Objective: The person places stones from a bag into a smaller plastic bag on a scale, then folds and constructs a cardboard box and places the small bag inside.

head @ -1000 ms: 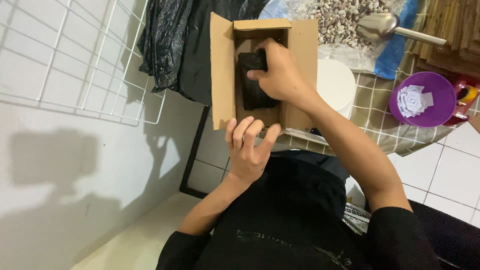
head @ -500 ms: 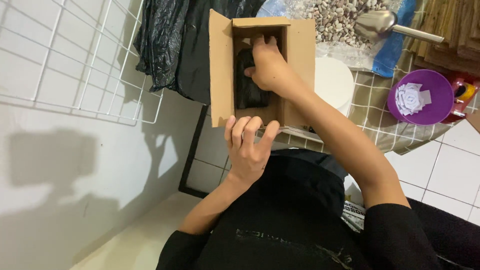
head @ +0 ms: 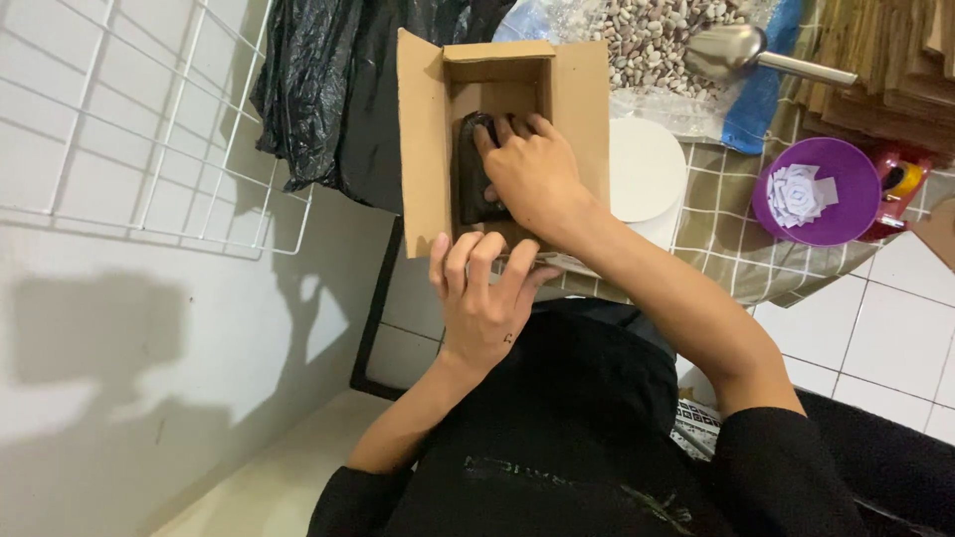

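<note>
Head view: right hand (head: pixel 537 179) reached into open carton (head: pixel 423 149), fingers pressed on black bundle (head: pixel 472 174) inside, not closed round it. Left hand (head: pixel 482 293) gripped carton's near edge at 6 o'clock. Purple bowl (head: pixel 856 214) at 3 o'clock; scoop (head: pixel 736 50) at 1 o'clock.

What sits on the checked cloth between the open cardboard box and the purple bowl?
In the head view, a white round lid lies between the cardboard box and the purple bowl, on the checked cloth.
</note>
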